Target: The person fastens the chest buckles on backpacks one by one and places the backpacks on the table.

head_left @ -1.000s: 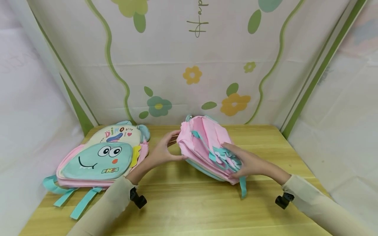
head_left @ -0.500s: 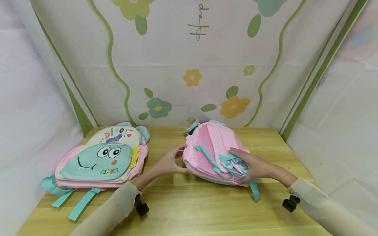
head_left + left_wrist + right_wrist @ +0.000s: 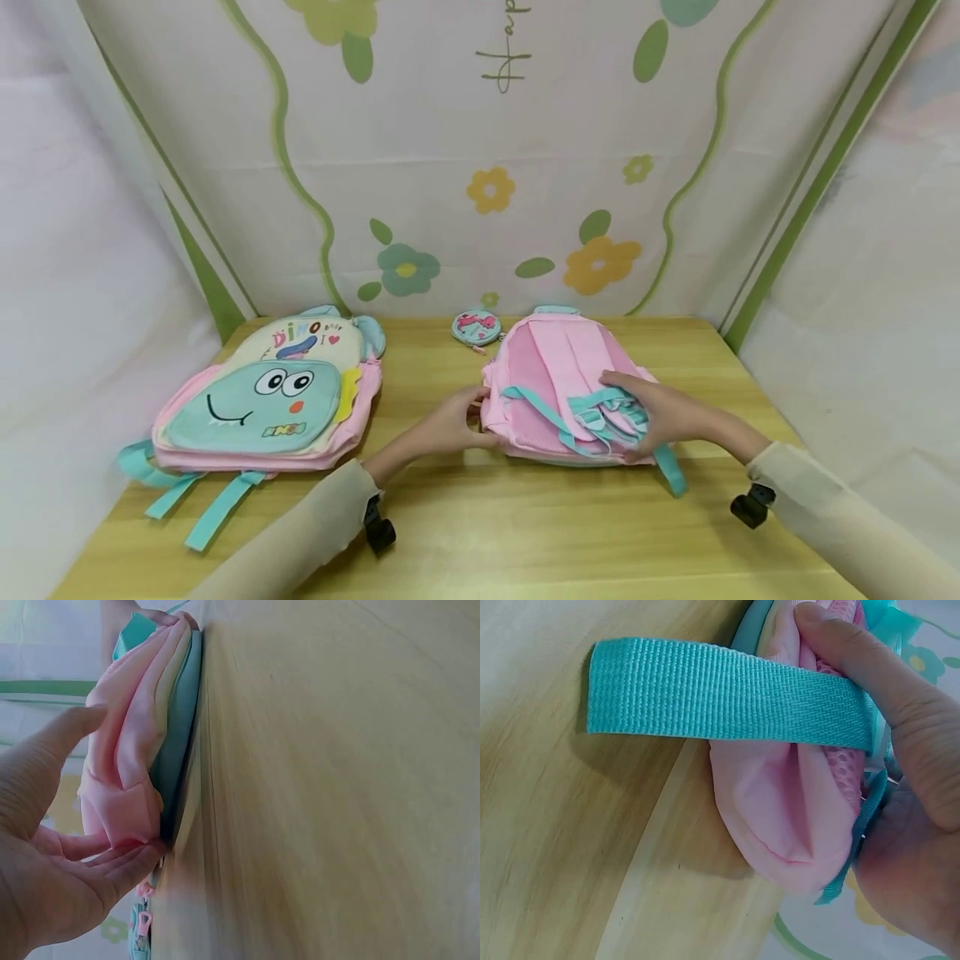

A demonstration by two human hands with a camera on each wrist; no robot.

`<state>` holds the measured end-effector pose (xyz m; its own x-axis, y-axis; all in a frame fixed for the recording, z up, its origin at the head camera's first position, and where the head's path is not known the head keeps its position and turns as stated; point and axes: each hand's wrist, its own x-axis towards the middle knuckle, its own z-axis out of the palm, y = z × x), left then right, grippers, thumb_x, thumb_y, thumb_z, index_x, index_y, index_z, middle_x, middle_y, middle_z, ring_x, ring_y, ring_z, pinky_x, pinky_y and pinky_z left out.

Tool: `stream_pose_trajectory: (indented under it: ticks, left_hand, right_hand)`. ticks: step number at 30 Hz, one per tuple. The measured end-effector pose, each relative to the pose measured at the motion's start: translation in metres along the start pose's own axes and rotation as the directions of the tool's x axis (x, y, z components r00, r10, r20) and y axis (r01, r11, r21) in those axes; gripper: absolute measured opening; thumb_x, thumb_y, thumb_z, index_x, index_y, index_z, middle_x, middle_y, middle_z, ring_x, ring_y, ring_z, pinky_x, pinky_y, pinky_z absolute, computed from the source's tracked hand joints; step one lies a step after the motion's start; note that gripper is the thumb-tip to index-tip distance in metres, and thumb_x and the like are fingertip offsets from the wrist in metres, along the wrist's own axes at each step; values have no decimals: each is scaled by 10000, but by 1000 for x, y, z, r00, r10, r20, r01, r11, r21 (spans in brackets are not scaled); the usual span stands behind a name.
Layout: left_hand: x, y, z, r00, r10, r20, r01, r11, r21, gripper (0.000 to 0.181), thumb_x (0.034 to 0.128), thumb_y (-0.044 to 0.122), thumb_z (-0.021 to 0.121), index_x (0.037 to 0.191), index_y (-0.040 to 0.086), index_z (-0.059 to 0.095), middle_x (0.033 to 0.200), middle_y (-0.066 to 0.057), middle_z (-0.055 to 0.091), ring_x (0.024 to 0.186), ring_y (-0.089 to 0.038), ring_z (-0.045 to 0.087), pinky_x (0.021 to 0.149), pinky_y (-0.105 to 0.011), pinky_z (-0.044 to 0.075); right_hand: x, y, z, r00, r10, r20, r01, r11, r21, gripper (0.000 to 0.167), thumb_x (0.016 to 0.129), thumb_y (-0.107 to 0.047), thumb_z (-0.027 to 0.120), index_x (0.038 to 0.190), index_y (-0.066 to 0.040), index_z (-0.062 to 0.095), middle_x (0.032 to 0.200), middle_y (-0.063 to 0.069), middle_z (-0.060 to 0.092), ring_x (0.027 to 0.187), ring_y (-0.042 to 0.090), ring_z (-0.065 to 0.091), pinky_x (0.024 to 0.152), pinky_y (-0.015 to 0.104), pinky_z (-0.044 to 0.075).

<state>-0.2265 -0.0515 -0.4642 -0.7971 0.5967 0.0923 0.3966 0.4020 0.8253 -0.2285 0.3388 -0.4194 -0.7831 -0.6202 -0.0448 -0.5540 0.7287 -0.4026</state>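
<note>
A pink backpack (image 3: 552, 358) lies on the table with its back panel, straps and turquoise webbing facing up. My left hand (image 3: 455, 423) holds its left side; in the left wrist view, the fingers (image 3: 120, 874) bend round the pink side pocket and the thumb (image 3: 71, 731) lies along the bag's edge. At the lower right corner my right hand (image 3: 671, 417) grips the bag over the bunched straps, thumb (image 3: 855, 649) on the near edge. A loose turquoise strap end (image 3: 705, 690) hangs out there. The bag's front is hidden underneath.
Left on the table (image 3: 480, 533) lies a second backpack (image 3: 258, 404), dinosaur face up, its straps reaching toward the table's left edge. A small round turquoise pouch (image 3: 477, 327) lies beside the pink bag's top. A flower-printed cloth (image 3: 420, 133) stands behind.
The pink backpack has turned from tilted to flat and shifted right, both hands moving with it. The round pouch has come into view and now lies on the table. The dinosaur backpack stays put.
</note>
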Motion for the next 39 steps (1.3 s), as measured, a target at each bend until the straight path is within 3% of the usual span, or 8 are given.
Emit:
stream_pose_trajectory:
  ticks: [3,11,17,24,31,36,39]
  left_hand:
    - [4,1,1,1000,-18,5,18,999,29,681,830,312,852,1378,42,551,1265,-67,642,1153,-199,644,993,-349,545]
    - [5,3,0,997,-71,10,70,996,61,688,819,355,858,1364,57,561,1219,-42,651,1096,-151,612,968,-347,534]
    - [4,4,-1,997,-75,35,72,994,79,675,825,351,854,1359,57,565,1220,-52,657,1107,-155,623,976,-347,535]
    - [3,2,0,996,-71,51,68,995,67,686,834,342,847,1373,35,553,1250,-60,653,1138,-159,623,997,-358,533]
    - [3,0,1,997,-52,65,48,997,61,713,849,341,838,1414,37,527,1333,-82,631,1226,-207,622,1049,-371,519]
    - [3,2,-4,998,-46,44,44,998,48,754,849,301,844,1445,-2,494,1379,-139,609,1235,-280,629,1052,-416,522]
    - [2,4,-7,997,-74,24,73,996,44,820,843,317,849,1481,-16,456,1418,-170,578,1266,-314,605,1076,-448,503]
  right_hand:
    - [-2,2,0,1000,13,4,-13,1000,5,1173,634,-474,958,1552,-44,368,1565,182,437,1345,361,514,1017,503,500]
    - [1,0,3,999,48,21,-49,998,33,1187,620,-489,959,1562,-73,368,1568,166,437,1355,365,502,1022,543,486]
    - [0,1,7,996,89,31,-90,994,59,1195,606,-482,963,1569,-106,363,1580,169,417,1372,382,482,1027,556,475]
    - [-2,3,13,997,75,21,-76,994,81,1194,603,-476,966,1565,-101,366,1568,183,424,1362,394,487,1013,561,479]
    - [-4,6,11,999,48,14,-49,997,66,1192,616,-482,964,1561,-74,364,1564,161,434,1374,345,481,1029,452,495]
    - [0,5,5,1000,15,7,-15,997,79,1168,636,-458,959,1553,-48,364,1556,178,431,1362,364,481,1035,491,486]
    - [1,4,4,999,24,23,-26,995,100,1164,643,-457,957,1559,-61,358,1565,170,420,1364,354,471,1043,491,477]
